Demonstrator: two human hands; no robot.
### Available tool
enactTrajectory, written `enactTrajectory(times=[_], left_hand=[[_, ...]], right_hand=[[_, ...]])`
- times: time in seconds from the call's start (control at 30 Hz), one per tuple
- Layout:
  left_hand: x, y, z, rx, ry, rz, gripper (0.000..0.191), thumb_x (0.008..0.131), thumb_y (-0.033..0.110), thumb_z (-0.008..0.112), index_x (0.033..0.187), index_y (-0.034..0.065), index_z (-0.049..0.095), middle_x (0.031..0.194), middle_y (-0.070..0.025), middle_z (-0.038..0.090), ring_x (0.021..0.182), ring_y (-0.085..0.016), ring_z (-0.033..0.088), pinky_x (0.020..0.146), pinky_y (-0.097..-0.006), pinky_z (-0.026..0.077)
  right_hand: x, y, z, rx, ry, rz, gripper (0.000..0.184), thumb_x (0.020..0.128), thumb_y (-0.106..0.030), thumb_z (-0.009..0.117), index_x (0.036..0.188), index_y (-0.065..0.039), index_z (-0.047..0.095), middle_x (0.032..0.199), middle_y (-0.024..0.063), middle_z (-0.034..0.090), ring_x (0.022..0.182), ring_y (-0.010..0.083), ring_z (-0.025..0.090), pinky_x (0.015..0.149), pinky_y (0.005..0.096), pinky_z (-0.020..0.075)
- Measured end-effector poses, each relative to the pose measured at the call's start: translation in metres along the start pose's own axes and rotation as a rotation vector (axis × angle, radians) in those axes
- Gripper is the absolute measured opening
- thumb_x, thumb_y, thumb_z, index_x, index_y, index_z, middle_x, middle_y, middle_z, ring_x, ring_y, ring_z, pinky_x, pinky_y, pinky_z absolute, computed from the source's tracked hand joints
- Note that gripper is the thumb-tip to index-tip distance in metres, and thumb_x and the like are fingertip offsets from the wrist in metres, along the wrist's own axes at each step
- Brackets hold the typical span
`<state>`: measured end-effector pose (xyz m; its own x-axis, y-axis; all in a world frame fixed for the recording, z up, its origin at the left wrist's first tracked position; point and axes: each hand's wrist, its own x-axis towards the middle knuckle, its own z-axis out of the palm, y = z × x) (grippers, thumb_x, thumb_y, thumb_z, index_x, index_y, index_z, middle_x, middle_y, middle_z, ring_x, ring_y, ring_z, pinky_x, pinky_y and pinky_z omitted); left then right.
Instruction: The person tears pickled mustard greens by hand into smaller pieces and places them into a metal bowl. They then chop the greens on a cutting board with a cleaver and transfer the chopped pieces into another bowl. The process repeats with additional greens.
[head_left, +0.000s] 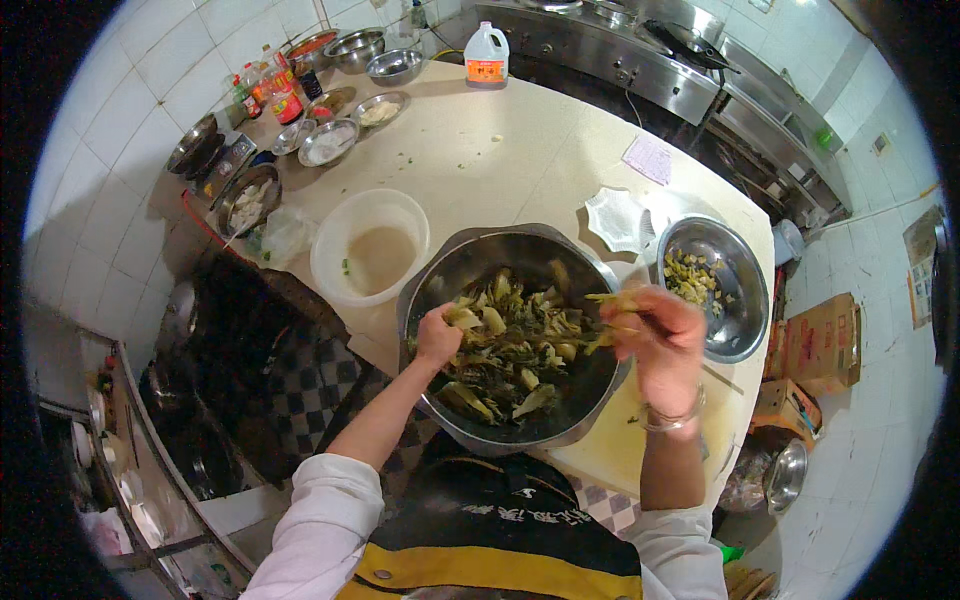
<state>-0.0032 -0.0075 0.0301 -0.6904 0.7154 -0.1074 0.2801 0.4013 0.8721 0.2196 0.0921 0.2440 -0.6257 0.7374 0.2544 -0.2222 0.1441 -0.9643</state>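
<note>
A large dark metal pot (442, 259) stands at the table's near edge, filled with wilted leafy greens (510, 360) that have pale stems. Inside its left rim, my left hand (440, 335) grips some pale stem pieces. My right hand (660, 330), blurred by motion, is raised over the pot's right rim with a few strands of greens between its fingers. Just beyond that hand, a steel bowl (739, 322) contains chopped yellow-green pieces (691, 277). Part of a yellowish cutting board (607, 442) shows beneath my right forearm.
Cloudy liquid fills the bottom of a white plastic tub (326, 262) left of the pot. A white scalloped dish (619, 220) and a cloth (648, 160) lie beyond it. Sauce bottles (283, 101), seasoning bowls (328, 142) and a plastic jug (486, 56) line the far side; a stove (592, 56) stands behind.
</note>
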Motion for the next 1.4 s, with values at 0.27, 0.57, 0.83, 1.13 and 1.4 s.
enactTrajectory(times=[0.27,0.57,0.83,1.13,1.4], left_hand=[[0.000,0.033,-0.014,-0.904,-0.257,-0.011,0.027,0.074,-0.003,0.042,0.094,0.0004,0.059,0.092,-0.0088,0.060,0.077,-0.019,0.058,0.074,-0.0308,0.046],[-0.052,0.100,-0.029,-0.986,-0.475,-0.307,0.017,0.077,0.008,0.058,0.093,0.0026,0.055,0.081,-0.0040,0.058,0.065,-0.012,0.055,0.057,-0.0231,0.045],[-0.070,0.105,-0.088,-1.064,-0.499,-0.290,0.017,0.073,0.004,0.061,0.087,-0.0014,0.054,0.063,-0.0018,0.049,0.047,-0.008,0.043,0.053,-0.0258,0.040],[-0.057,0.070,-0.057,-1.016,-0.330,-0.426,0.020,0.077,0.014,0.059,0.091,0.0017,0.053,0.063,-0.0008,0.050,0.053,-0.009,0.045,0.055,-0.0244,0.041],[-0.043,0.072,0.005,-1.172,-0.417,-0.627,0.024,0.082,0.027,0.055,0.092,0.0058,0.055,0.092,-0.0062,0.060,0.060,-0.010,0.053,0.058,-0.0264,0.048]], right_hand=[[0.013,0.014,0.014,-0.170,-0.191,-0.232,0.015,0.069,0.002,0.058,0.084,0.000,0.060,0.072,0.0107,0.058,0.073,0.0167,0.050,0.056,0.0245,0.0416],[0.023,0.117,0.044,-0.424,-0.273,0.063,0.014,0.070,-0.002,0.062,0.082,0.003,0.060,0.072,0.0059,0.061,0.058,0.0097,0.055,0.053,0.0215,0.0440],[0.002,0.212,0.040,-1.201,-0.600,0.142,0.032,0.066,-0.012,0.062,0.097,-0.011,0.059,0.089,0.0086,0.056,0.095,0.0262,0.048,0.081,0.0377,0.0414],[0.027,0.118,0.008,-0.035,-0.166,0.311,0.016,0.078,-0.011,0.057,0.087,0.003,0.057,0.072,0.0009,0.058,0.066,0.0063,0.050,0.060,0.0202,0.0409],[-0.007,0.104,0.010,-0.172,-0.403,0.190,0.019,0.072,0.002,0.059,0.091,0.004,0.055,0.089,0.0044,0.057,0.079,0.0106,0.053,0.071,0.0223,0.0425]])
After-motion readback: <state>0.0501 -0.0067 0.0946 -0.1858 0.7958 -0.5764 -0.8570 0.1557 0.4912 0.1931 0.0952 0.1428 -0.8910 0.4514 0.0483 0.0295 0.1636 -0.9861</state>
